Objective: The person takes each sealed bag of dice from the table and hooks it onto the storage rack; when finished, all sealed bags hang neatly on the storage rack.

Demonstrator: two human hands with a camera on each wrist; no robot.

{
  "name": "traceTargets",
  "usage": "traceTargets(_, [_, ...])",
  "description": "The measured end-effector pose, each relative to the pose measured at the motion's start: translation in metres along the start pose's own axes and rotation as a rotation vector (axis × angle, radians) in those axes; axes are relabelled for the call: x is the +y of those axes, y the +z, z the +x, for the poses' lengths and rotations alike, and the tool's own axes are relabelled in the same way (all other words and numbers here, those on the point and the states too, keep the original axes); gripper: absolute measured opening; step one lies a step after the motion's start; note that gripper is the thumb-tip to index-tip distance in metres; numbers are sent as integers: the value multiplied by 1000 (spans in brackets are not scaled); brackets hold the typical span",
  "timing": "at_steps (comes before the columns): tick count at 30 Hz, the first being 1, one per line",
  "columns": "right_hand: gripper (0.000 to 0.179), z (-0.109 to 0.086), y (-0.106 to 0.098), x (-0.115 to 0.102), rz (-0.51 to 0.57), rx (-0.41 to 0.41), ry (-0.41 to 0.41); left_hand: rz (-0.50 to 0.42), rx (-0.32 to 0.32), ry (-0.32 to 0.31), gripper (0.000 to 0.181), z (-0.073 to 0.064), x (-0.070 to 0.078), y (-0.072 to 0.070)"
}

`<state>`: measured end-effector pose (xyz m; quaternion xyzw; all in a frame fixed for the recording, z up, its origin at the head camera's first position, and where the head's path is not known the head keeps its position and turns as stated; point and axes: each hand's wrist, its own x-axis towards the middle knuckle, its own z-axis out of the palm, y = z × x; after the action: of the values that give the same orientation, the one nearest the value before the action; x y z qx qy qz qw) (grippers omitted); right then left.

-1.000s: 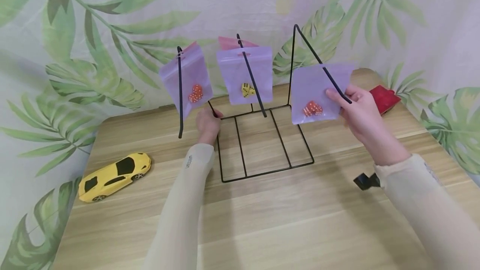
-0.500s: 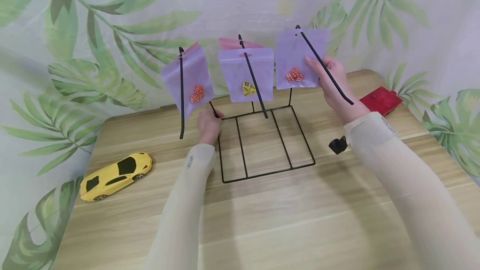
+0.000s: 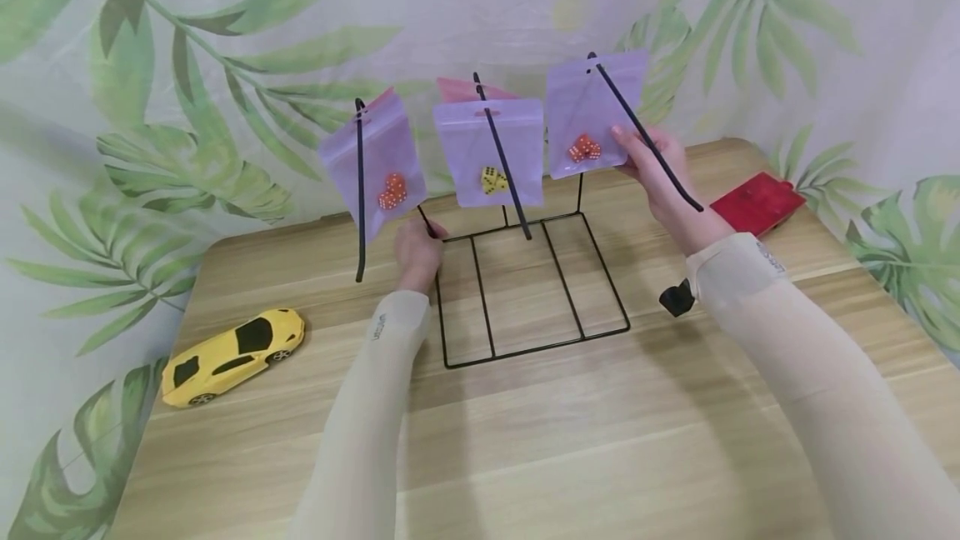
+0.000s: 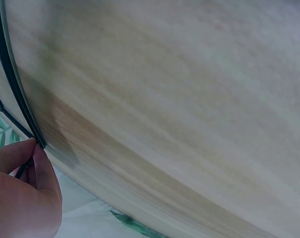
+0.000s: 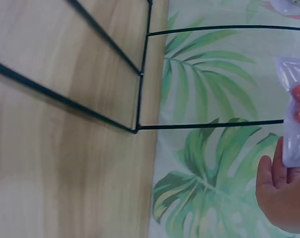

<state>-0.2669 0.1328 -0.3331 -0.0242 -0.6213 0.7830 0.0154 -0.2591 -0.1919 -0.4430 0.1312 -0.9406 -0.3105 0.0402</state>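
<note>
A black wire rack (image 3: 537,348) stands on the table with three arms sloping forward. My left hand (image 3: 417,255) grips its rear left corner; in the left wrist view the thumb and fingertips (image 4: 40,158) pinch the wire. On the right arm hangs a purple zip bag (image 3: 592,102) with orange dice (image 3: 584,148) inside. My right hand (image 3: 660,169) holds this bag by its lower right edge, thumb in front and fingers behind. A purple bag (image 3: 491,140) with yellow dice hangs on the middle arm. Another purple bag (image 3: 375,157) with orange dice hangs tilted on the left arm.
A yellow toy car (image 3: 232,357) sits on the table at the left. At the right rear lies a red object (image 3: 757,204), partly behind my right forearm. Pink bag edges (image 3: 472,90) show behind the purple bags. Leaf-patterned cloth (image 3: 300,40) backs the table.
My right hand has moved left and up toward the back, carrying the orange-dice bag along the right arm to its rear end. The left hand has stayed at the rack's corner.
</note>
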Motion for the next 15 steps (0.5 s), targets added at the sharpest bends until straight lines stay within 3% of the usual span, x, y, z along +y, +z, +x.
traceTargets(3, [12, 0, -5, 7, -26, 5, 27, 3, 7, -5, 18, 0, -2, -1])
traceTargets(7, [19, -6, -18, 20, -69, -5, 67, -6, 16, -7, 21, 1, -5, -1])
traceTargets(13, [16, -39, -40, 36, -73, -122, 85, -22, 6, -16, 19, 5, -18, 2])
traceTargets(15, [21, -52, -44, 40, -127, -147, 96, -18, 11, -26, 18, 5, -22, 3])
